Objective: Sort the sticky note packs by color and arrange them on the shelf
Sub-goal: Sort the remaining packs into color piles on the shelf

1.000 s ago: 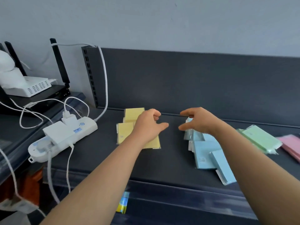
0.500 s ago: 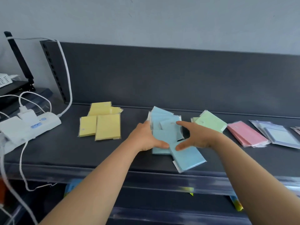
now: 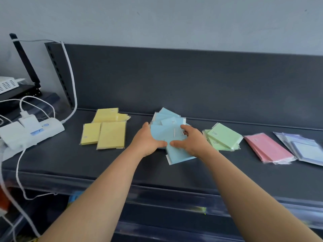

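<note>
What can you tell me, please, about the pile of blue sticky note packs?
The blue packs are several flat pale-blue rectangles in clear glossy wrap, some with small print, lying fanned and overlapping on the dark shelf between the yellow packs and green packs. The left hand grips the pile's left edge; the right hand holds its right side, thumbs on top.

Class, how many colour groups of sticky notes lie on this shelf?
5: yellow leftmost, blue between left hand and right hand, then green, pink, purple rightward; more possibly off-frame.
</note>
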`<state>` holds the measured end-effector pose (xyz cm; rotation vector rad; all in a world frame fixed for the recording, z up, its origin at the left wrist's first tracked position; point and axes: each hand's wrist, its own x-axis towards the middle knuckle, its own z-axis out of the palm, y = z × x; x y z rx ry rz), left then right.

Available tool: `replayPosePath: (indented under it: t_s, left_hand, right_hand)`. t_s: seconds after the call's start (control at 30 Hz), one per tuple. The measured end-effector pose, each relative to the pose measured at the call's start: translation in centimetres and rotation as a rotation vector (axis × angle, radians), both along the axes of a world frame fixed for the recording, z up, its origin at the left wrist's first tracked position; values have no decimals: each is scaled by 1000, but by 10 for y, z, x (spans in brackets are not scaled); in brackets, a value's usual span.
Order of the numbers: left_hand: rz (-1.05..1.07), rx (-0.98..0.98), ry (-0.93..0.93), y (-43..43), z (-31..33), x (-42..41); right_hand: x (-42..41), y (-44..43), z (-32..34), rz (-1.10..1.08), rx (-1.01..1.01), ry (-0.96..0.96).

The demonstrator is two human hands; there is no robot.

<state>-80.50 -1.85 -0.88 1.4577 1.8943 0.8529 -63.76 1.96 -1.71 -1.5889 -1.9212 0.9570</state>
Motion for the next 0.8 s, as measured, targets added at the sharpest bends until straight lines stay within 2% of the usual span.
replayPosePath:
  t_s: [0.1, 0.3, 0.43, 0.63, 0.8]
  left_hand:
    - [14, 8, 143, 7, 0, 0]
    - [72, 221, 518, 11, 21, 19]
    - [-54, 323, 493, 19, 36, 50]
    - [-282, 412, 478, 26, 40, 131]
    - [-395, 443, 507, 28, 38, 214]
  right_hand:
    - [-4, -3, 4, -26, 109, -67]
    - [17, -7, 24, -99, 380, -209]
    - [51, -10, 39, -199, 441, -269]
    - [134, -27, 46, -382, 409, -378]
    - [215, -45, 47, -509, 370, -430]
